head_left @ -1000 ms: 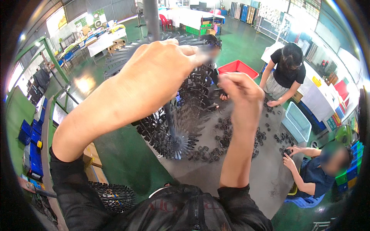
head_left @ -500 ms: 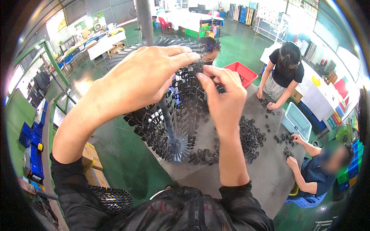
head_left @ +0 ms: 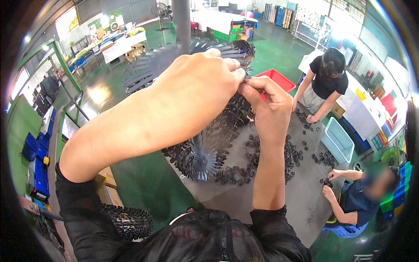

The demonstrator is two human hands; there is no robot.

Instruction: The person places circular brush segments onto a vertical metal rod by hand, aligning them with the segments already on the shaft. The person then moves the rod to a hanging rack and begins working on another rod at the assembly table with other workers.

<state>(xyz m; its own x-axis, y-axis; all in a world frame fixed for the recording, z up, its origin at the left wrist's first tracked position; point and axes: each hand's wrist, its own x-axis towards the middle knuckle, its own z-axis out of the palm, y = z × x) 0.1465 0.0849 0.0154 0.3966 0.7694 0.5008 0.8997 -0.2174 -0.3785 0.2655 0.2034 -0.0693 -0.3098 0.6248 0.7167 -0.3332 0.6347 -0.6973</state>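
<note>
A tall round rack of black radiating arms (head_left: 146,72) stands in front of me around a grey pole (head_left: 180,26), hung with many small black clip-like parts (head_left: 224,126). My left hand (head_left: 207,74) reaches over its near right side, fingers curled down; whatever they grip is hidden. My right hand (head_left: 271,94) meets it at the rack's right edge, thumb and forefinger pinching a small black part (head_left: 245,81), only partly visible. Below the rack, its round foot with radiating fins (head_left: 201,163) shows on the grey table (head_left: 231,196).
Loose black parts (head_left: 294,157) lie heaped on the table. A red basket (head_left: 279,81) and a blue basket (head_left: 338,139) stand along its far and right sides. Two co-workers (head_left: 329,78) handle parts at the right; another person is mostly hidden behind the rack. A second loaded rack (head_left: 128,220) is at lower left.
Both my hands have moved to the right and stay close together at the rack's edge. The right co-worker's hands have shifted nearer to their body. My view has shifted slightly.
</note>
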